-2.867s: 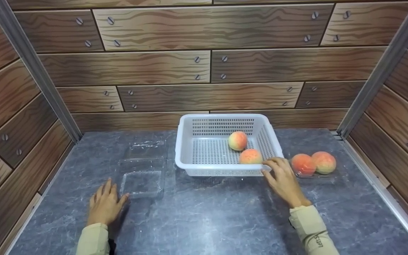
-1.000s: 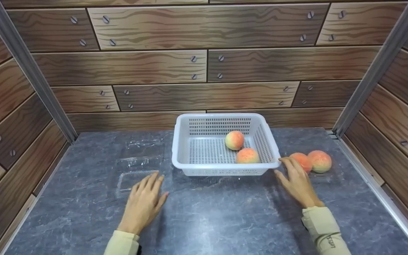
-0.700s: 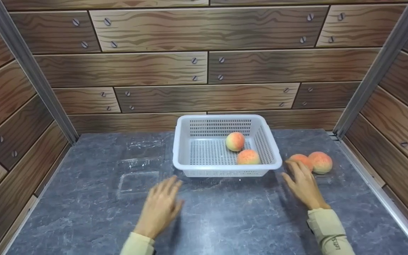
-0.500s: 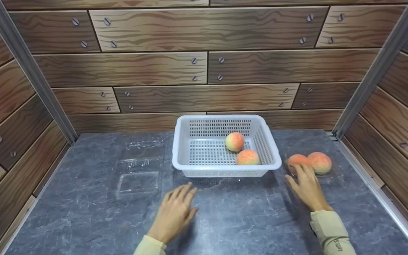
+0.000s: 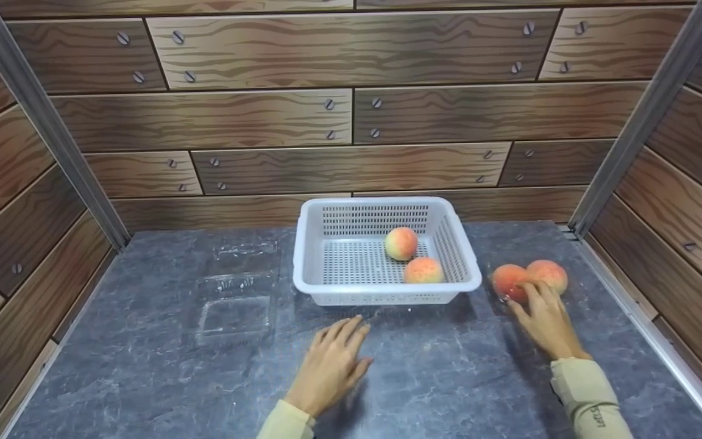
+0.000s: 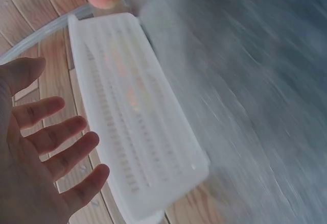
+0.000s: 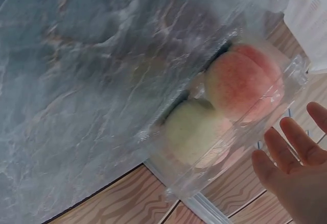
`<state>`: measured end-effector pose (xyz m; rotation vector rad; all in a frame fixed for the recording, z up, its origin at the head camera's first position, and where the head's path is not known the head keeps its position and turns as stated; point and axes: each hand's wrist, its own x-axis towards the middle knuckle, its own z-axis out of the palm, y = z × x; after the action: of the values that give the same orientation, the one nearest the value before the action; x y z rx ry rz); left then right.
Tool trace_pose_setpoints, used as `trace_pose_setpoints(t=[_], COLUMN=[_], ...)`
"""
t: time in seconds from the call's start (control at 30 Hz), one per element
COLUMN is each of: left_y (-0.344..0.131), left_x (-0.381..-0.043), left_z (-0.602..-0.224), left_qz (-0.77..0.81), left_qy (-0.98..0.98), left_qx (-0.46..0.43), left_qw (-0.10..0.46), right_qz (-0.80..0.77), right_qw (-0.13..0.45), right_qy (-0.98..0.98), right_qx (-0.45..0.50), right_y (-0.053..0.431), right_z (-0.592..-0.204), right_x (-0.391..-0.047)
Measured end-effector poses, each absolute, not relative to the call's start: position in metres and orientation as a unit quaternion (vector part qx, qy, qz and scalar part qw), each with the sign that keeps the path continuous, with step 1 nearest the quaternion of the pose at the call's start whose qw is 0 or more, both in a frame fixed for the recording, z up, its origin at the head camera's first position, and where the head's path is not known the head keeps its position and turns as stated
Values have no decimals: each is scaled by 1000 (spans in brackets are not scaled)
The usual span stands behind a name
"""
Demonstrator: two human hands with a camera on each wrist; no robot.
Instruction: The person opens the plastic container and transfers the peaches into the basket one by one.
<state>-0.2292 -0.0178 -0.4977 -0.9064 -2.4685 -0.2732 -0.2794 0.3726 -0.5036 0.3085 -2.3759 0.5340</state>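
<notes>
With its fingers apart and only loosely bent, the right hand [image 5: 549, 323] is placed just at two peaches, and it is not closed around either of them. The redder peach [image 5: 503, 279] lies beyond its fingertips, and in the head view these fingertips cover a small part of it; whether they touch the skin, I cannot tell. Directly next to this one, also beyond the fingers, is the paler peach [image 5: 551, 273]. Both are sitting in a clear plastic tray [image 7: 299, 73], whose edge is near to the fingers in the right wrist view. To the left of the right hand and a little farther away stands a white basket [image 5: 381, 297] with many small holes, and inside it are two more peaches: a rear peach [image 5: 401, 244] and a front peach [image 5: 423, 270], close together. The left hand [image 5: 329, 366] is nearer to the viewer than the basket, well to the left of the right hand; its fingers are spread apart and its palm is free, as the left wrist view shows. Beyond this hand, to its left, an empty clear container [image 5: 236, 314] lies on the grey marbled table [image 5: 131, 378].
</notes>
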Motion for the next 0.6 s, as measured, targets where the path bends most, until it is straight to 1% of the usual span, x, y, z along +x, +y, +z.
trace_pose_setpoints(t=[0.4, 0.6], left_y=[15, 30], left_x=[-230, -234], left_z=[-489, -489], left_qz=[-88, -87], left_qy=[-908, -902], left_qx=[-352, -367], left_qw=[210, 211], right_qz=[157, 145], right_qw=[315, 305], right_qy=[-931, -937], right_qx=[101, 88], right_y=[385, 394], right_z=[-507, -507], right_x=[-274, -270])
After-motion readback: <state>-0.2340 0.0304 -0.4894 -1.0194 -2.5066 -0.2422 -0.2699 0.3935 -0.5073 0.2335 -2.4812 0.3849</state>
